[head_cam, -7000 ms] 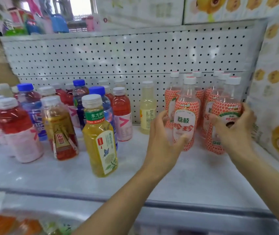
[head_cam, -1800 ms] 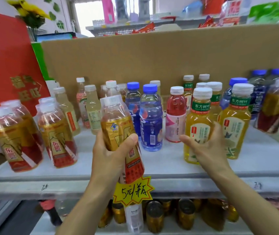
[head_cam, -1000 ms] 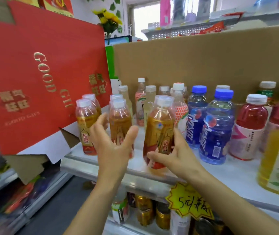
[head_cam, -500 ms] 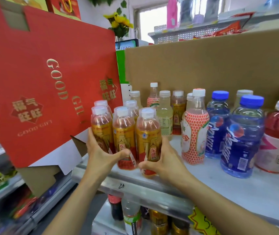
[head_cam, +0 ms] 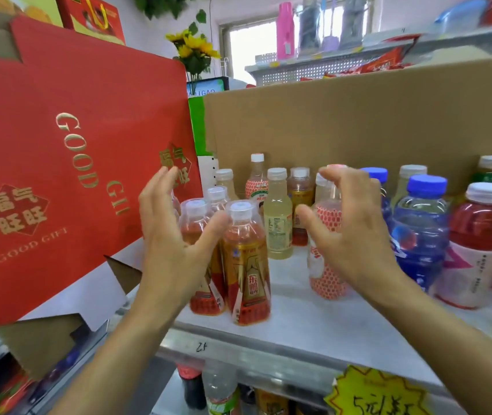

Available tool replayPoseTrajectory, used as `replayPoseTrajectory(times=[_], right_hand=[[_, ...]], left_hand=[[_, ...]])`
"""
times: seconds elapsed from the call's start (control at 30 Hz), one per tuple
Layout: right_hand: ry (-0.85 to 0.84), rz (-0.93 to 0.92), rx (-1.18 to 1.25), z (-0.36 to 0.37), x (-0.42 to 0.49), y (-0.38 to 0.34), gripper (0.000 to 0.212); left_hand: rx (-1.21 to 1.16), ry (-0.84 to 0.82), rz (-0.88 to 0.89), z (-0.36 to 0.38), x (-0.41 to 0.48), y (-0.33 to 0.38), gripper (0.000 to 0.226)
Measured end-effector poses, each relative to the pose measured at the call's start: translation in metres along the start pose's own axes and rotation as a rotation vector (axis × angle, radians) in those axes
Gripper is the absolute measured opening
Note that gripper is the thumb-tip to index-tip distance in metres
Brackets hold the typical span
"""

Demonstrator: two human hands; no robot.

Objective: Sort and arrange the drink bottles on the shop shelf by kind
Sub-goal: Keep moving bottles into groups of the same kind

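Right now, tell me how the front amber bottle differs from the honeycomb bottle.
The amber bottle wears a gold-and-red label; the honeycomb bottle a red-and-white sleeve. The amber bottle stands among its own kind; the honeycomb bottle among other kinds. The amber bottle shows plainly; the right hand partly hides the honeycomb bottle. Both stand upright.

Red gift box [head_cam: 59, 163] at left, brown cardboard [head_cam: 358, 121] behind, yellow price tag [head_cam: 379, 396] below

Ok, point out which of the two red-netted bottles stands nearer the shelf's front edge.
The front red-netted bottle, partly hidden behind the right hand, right of the amber bottles. The back red-netted bottle stands by the cardboard wall.
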State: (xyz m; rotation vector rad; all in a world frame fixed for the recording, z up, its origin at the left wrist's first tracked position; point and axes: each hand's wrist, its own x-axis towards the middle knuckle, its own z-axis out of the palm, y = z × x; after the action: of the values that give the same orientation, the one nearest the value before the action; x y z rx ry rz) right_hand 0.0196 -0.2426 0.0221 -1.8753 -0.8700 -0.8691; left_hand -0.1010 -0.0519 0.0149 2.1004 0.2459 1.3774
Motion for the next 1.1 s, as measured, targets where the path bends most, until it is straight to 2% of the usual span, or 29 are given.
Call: replayPoseTrajectory(times=[0.03,0.1,0.27,0.37,0.5,0.6,0.7,0.8,0.9,0.97,1.1], right_hand=[[0.037,-0.022,-0.06,-0.007,0.017,0.005,0.049],[-0.029,-0.028,-0.151,-0.016,0.048,0.013,0.047],[-0.459,0.08,-0.276,-0.022,0.089,0.024,0.036],[-0.579,0.121,-0.237,-0.023,0.093,0.027,0.031],[-0.589,0.18,-0.182,-0.029,0.091,0.034,0.035],[-0.584,0.18,-0.147,-0.035,0.087,0.036,0.026],[-0.572,0.156,-0.115,-0.045,0.081,0.03,0.025],[-0.566,0.125,-0.13,-0.057,0.073,0.023,0.029],[-0.578,0.116,-0.124,-0.072,0.064,0.019,0.03],[-0.595,0.124,-0.116,-0.083,0.059,0.018,0.028],[-0.565,0.146,-0.141,-0.103,0.048,0.016,0.022]], left_hand=[[0.018,-0.052,0.05,0.003,0.013,0.011,0.077],[0.036,-0.179,0.103,0.012,0.041,0.03,0.064],[0.078,-0.533,0.032,0.049,0.106,0.054,0.051],[0.233,-0.7,0.006,0.086,0.134,0.056,0.055],[0.472,-0.934,-0.133,0.128,0.159,0.045,0.07],[0.599,-0.984,-0.137,0.144,0.167,0.037,0.071],[0.593,-0.965,-0.109,0.15,0.167,0.036,0.064],[0.632,-0.956,-0.019,0.146,0.162,0.041,0.048],[0.667,-0.981,0.108,0.135,0.152,0.05,0.049],[0.653,-1.009,0.147,0.123,0.145,0.057,0.052],[0.583,-1.096,0.171,0.102,0.126,0.078,0.044]])
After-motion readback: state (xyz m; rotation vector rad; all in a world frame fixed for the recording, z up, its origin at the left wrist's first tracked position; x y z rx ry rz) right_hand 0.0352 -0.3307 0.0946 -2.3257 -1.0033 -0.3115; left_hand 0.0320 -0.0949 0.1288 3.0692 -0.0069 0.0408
